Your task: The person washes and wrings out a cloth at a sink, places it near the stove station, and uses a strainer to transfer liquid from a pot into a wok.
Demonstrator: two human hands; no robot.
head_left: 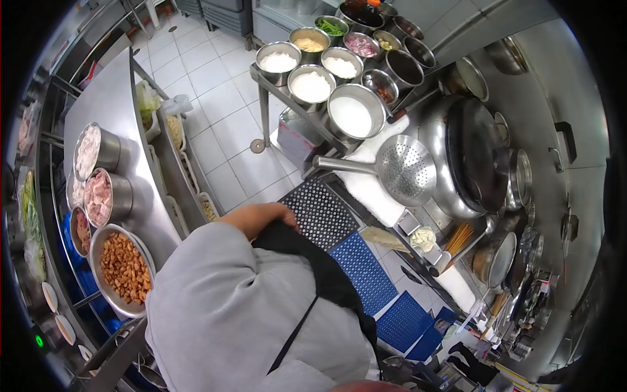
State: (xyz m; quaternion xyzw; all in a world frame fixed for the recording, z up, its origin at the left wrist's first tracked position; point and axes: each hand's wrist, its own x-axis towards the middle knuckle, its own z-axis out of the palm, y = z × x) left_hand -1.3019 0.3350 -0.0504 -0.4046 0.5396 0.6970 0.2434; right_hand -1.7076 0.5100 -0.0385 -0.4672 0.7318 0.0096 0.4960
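Note:
My left arm, in a grey sleeve, bends across the front of the black apron. My left hand is at the apron's upper edge, above the black floor mat. Its fingers are mostly hidden, so whether it is open or closed does not show. No held thing is visible there. My right hand is out of view, hidden by the body. Beyond the left hand, a perforated strainer ladle lies on the stove side, its handle pointing toward me.
A large wok stands at the stove. Metal pots of ingredients, including one with white liquid, crowd a rack. On the left, a steel counter holds a bowl of browned pieces and a pot of pale meat. Blue mats cover the floor.

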